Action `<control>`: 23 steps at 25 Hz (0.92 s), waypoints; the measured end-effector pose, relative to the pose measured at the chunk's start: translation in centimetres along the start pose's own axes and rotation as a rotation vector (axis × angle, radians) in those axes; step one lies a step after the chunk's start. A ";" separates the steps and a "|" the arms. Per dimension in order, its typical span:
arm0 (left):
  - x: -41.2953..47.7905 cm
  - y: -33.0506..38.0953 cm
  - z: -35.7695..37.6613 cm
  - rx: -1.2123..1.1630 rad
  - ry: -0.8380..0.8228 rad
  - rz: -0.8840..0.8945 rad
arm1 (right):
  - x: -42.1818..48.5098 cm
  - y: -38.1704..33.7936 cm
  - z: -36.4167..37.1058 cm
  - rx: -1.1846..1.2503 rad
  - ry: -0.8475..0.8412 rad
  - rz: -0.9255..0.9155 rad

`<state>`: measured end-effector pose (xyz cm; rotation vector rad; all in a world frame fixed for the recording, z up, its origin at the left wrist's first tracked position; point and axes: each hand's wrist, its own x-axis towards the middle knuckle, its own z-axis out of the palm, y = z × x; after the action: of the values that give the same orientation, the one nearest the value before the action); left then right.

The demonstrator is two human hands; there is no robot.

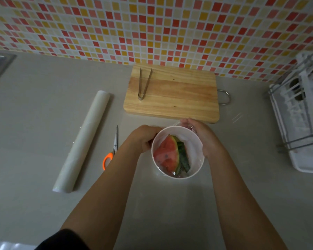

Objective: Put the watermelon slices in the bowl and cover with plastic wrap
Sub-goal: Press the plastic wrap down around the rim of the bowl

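Sleeve (pixel 61 239), black, nearest my view at the bottom edge, with two bare forearms reaching forward from it. Items I log, by size: grey counter (pixel 43 105), bearing everything below; tiled wall (pixel 152 24) in red, orange and cream behind it; white rack (pixel 304 123) at the far right; wooden board (pixel 179 94) against the wall; wrap roll (pixel 83 141) lying at a slant on the left; white bowl (pixel 181 177) just in front of the board, between both hands. Left hand (pixel 145 139) grips the bowl's left side, fingers curled round it. Right hand (pixel 204 139) cups the right side, fingers curled onto the far rim over clear film (pixel 192 141), which lies across the bowl's mouth. Slices (pixel 167 154) of watermelon stand inside the bowl under the film, rinds to the right. Scissors (pixel 111 152), orange-handled, between roll and bowl. Tongs (pixel 143 83), metal, on the board's left part.
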<state>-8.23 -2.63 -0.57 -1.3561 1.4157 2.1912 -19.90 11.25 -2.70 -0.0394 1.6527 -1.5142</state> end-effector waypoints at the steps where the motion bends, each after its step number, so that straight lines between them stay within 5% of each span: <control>1: -0.1 0.1 0.0 -0.011 -0.018 -0.014 | 0.0 0.1 0.0 -0.006 -0.006 0.004; 5: -0.3 0.4 -0.1 0.037 -0.067 0.015 | 0.3 0.2 0.0 -0.085 0.034 0.014; 11: -0.4 -1.0 -0.2 -0.001 0.125 0.306 | -0.2 0.1 -0.9 -0.174 0.057 0.080; 14: -0.5 -3.3 -0.8 0.199 0.064 0.321 | -1.1 0.8 -2.3 -0.279 -0.011 0.155; 20: -0.6 -4.4 0.6 -0.241 0.080 0.340 | -3.0 2.8 -0.9 -0.191 0.199 -0.033; 23: -1.0 -3.7 1.1 -0.230 0.136 0.383 | -3.1 1.8 -0.5 -0.153 0.199 -0.032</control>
<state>-6.15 0.44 -1.98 -1.4276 1.6286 2.6175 -17.39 13.84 -2.57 0.0022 1.9333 -1.4507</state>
